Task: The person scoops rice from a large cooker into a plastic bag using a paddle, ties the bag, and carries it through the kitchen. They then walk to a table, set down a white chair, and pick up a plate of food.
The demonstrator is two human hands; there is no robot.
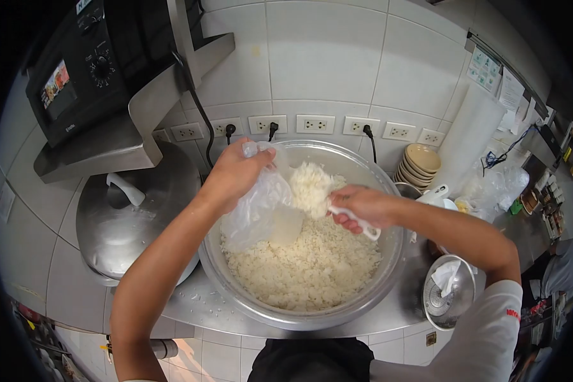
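A large metal bowl [393,254] holds a wide heap of cooked white rice [305,267]. Over its left part, my left hand [240,170] is closed on the top of a clear plastic bag [254,213], with some rice showing at the bag's lower part. My right hand [358,209] grips the white handle of a rice paddle [365,227]. A clump of rice [312,189] sits on the paddle, beside the bag's right side, and hides the paddle's blade.
A big lidded pot [130,216] stands at the left under a metal shelf [102,156] with a black microwave [76,76]. To the right are stacked bowls [420,164], a strainer [449,293] and plastic bags [500,188]. Plugged cords hang along the wall.
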